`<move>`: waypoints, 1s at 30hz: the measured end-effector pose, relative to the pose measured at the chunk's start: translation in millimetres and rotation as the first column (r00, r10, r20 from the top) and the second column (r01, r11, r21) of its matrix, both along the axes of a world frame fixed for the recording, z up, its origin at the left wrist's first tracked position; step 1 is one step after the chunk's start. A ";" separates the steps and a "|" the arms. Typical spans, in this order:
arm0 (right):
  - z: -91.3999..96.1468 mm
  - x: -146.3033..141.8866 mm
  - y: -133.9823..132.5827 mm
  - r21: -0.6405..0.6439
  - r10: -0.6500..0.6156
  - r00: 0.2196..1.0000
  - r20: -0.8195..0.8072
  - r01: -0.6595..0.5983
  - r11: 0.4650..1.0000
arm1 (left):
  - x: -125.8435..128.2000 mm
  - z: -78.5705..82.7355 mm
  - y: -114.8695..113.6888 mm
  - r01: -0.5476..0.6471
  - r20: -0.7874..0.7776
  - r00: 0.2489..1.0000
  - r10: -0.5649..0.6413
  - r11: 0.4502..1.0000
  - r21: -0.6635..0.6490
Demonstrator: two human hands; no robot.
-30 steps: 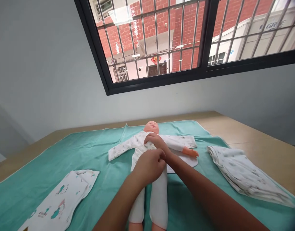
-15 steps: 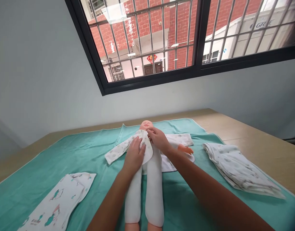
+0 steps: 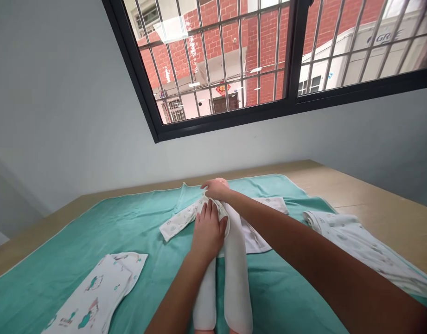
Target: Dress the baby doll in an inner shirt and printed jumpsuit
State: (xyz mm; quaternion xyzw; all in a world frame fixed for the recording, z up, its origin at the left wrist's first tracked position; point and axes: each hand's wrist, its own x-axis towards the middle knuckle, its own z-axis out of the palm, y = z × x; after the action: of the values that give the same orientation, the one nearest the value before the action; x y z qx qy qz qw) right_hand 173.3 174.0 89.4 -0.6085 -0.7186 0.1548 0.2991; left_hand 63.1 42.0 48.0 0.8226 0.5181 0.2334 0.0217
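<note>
A baby doll in white leggings and a white printed top lies on its back on a teal towel. My left hand lies flat on the doll's chest with its fingers stretched out, pressing the top's flap down. My right hand reaches across to the doll's neck and pinches the collar of the top. The doll's head is mostly hidden behind that hand. One sleeve spreads out to the left, and the rest of the top lies under my right forearm.
A folded white cloth with animal prints lies at the near left on the towel. Another folded patterned cloth lies at the right. The towel covers a wooden table against a grey wall under a barred window.
My left hand slid up the doll's chest and flattened on it. My right hand moved from the chest up to the collar at the neck. The camera tilted slightly.
</note>
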 end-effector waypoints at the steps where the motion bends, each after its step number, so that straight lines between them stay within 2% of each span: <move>1: 1.4 0.2 2.6 0.009 -0.013 1.000 0.004 0.013 1.000 | -0.1 0.4 -0.4 -0.008 0.004 1.000 0.008 1.000 -0.012; 6: 3.6 6.8 -6.9 0.109 -0.116 0.992 0.052 0.110 0.988 | 1.0 2.9 -3.0 -0.033 0.001 0.999 0.033 0.998 -0.044; 11: -8.1 25.8 -32.8 0.197 -0.163 0.985 0.063 0.148 0.969 | 6.2 4.9 -7.3 0.093 -0.057 0.994 -0.091 0.995 0.029; 15: -27.7 66.0 -60.1 0.213 -0.234 0.969 -0.077 0.245 0.946 | 8.5 3.6 -10.3 0.220 -0.122 0.969 -0.214 0.974 0.045; 17: -38.6 93.2 -76.6 0.181 -0.318 0.948 -0.031 0.318 0.931 | 8.7 2.3 -10.5 0.237 -0.129 0.965 -0.227 0.970 0.062; 20: -54.5 130.9 -100.1 0.089 -0.475 0.872 0.115 0.468 0.880 | 9.8 2.5 -11.7 0.232 -0.108 0.968 -0.225 0.971 0.059; 22: -64.6 148.6 -110.5 0.037 -0.530 0.835 0.149 0.531 0.847 | 11.8 5.8 -15.5 0.231 -0.075 0.971 -0.229 0.973 0.026; 23: -69.4 154.9 -113.1 0.014 -0.542 0.835 0.092 0.543 0.840 | 13.4 8.8 -18.5 0.227 -0.047 0.973 -0.227 0.974 -0.006; 25: -77.5 163.4 -113.4 -0.039 -0.526 0.840 -0.137 0.526 0.850 | 18.4 16.8 -25.4 0.221 0.041 0.975 -0.218 0.970 -0.102; 27: -83.4 169.2 -109.0 -0.090 -0.471 0.801 -0.369 0.474 0.876 | 27.2 26.1 -30.7 0.228 0.152 0.968 -0.200 0.954 -0.197; 30: -88.8 177.9 -101.5 -0.139 -0.410 0.730 -0.546 0.404 0.904 | 50.2 36.8 -27.7 0.247 0.209 0.957 -0.203 0.944 -0.216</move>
State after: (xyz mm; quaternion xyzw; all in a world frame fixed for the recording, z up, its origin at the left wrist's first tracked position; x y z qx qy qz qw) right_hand 351.3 72.5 0.6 -0.6791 -0.4461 0.2618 0.5208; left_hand 113.3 14.2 84.8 0.8427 0.4406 0.2399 0.1953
